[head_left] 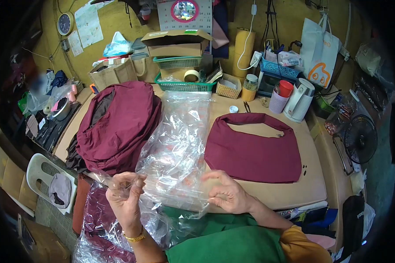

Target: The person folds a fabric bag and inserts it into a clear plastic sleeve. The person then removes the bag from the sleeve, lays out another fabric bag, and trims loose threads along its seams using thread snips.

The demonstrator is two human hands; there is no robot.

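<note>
Lap: Green cloth [228, 245] covers me, below the near edge of the worktop [267, 198].
Left hand [125, 193]: Thumb and fingers nearly closed, I pinch clear film [169, 198] above the near edge.
Right hand [228, 193]: My fingers curl partway, thumb close to a fingertip beside the film; whether they grip it I cannot tell.
Film: It stretches between my hands along the near edge.
Plastic sheets [175, 136]: Crinkled and shiny, they run from the near edge towards the far edge.
Maroon cloth piece [252, 151]: Flat, its looped strip turned away from me, it lies towards the right edge.
Maroon pile [118, 131]: Heaped along the left edge.
Far edge: A green basket [184, 87] stands beyond the sheets, a white kettle [299, 101] near the far right corner.
</note>
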